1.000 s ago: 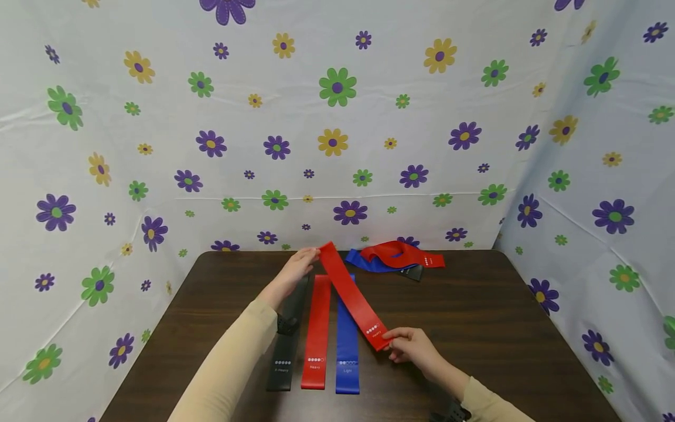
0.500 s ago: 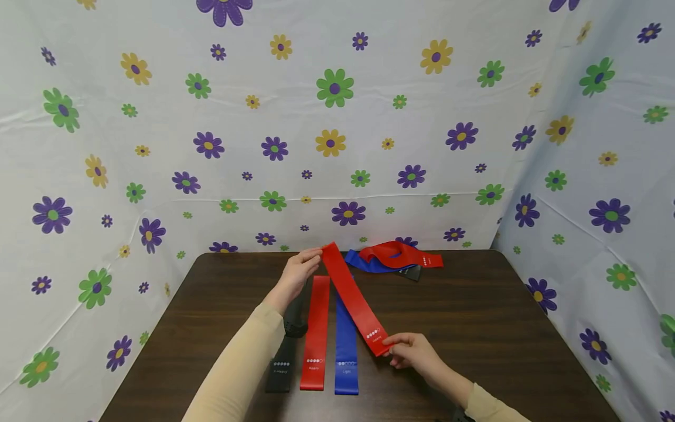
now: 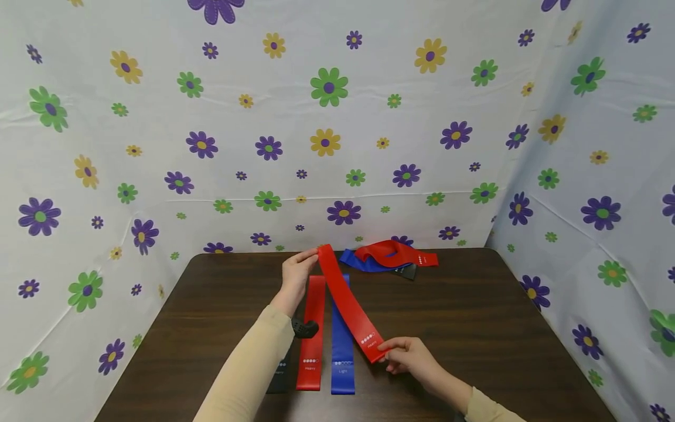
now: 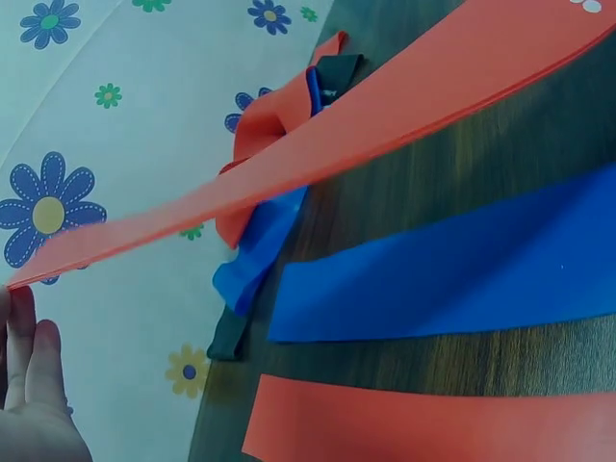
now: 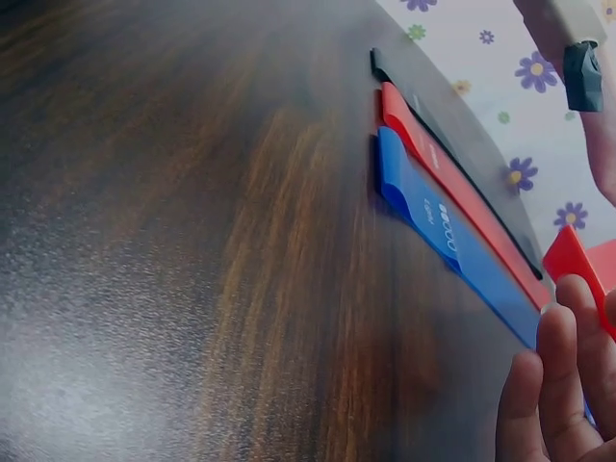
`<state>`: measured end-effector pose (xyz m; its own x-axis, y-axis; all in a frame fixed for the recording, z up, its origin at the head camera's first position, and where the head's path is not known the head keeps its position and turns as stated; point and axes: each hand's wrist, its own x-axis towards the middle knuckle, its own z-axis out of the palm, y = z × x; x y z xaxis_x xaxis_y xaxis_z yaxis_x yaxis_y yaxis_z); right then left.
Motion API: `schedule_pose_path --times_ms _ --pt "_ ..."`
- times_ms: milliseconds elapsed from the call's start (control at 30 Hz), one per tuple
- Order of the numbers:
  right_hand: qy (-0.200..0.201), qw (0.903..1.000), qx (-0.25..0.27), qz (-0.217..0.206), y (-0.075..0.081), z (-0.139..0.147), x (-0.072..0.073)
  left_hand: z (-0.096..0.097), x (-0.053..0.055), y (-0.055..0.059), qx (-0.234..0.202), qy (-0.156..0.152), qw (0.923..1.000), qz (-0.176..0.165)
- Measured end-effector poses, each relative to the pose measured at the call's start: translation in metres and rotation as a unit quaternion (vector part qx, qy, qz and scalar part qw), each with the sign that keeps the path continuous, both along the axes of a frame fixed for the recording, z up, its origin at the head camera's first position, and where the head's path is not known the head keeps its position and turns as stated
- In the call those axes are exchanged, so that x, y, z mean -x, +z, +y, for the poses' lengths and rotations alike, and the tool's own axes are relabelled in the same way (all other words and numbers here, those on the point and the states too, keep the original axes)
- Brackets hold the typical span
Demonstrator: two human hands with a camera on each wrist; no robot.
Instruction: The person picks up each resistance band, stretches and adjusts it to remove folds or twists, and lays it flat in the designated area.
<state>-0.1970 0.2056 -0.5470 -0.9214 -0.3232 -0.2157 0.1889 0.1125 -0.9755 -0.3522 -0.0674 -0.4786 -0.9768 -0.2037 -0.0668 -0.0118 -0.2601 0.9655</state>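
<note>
A red resistance band [image 3: 349,302] marked Heavy slants in the air, stretched flat between both hands. My left hand [image 3: 296,274] pinches its far end; in the left wrist view that hand [image 4: 40,409] shows at the lower left. At the near end, my right hand [image 3: 413,358] holds the band between thumb and index finger. Below lie a blue Light band [image 3: 343,351], partly covered by the held one, and another red Heavy band [image 3: 311,351]. To their left is a black band [image 3: 278,382], mostly hidden under the left forearm.
Toward the back of the dark wooden table [image 3: 474,328] lies a loose pile of bands: a red one [image 3: 390,252], a blue one [image 3: 361,262] and a black one [image 3: 407,271]. A flowered cloth [image 3: 327,158] surrounds the table's back and sides.
The left wrist has turned and shifted right, now overlapping the lying red band and hiding more of the black one. The held band's near end has come slightly closer to me with the right hand.
</note>
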Motion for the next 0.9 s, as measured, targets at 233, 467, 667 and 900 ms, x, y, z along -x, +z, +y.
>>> schedule_pose_path --times_ms 233,467,667,900 --pt "0.005 1.0000 -0.008 0.000 -0.005 0.000 -0.002 0.005 0.000 0.002 -0.009 0.013 0.9998 -0.008" --pt "0.013 0.9999 0.001 -0.006 -0.010 0.001 -0.005 0.007 0.000 0.001 0.007 0.003 0.9998 -0.017" --pt "0.021 0.9997 0.003 -0.009 -0.011 0.001 -0.009 0.008 0.002 0.000 0.043 -0.039 0.9980 -0.025" --pt "0.025 0.9997 0.003 -0.005 -0.011 0.000 -0.012 0.011 0.000 -0.002 0.071 -0.055 0.9955 -0.032"
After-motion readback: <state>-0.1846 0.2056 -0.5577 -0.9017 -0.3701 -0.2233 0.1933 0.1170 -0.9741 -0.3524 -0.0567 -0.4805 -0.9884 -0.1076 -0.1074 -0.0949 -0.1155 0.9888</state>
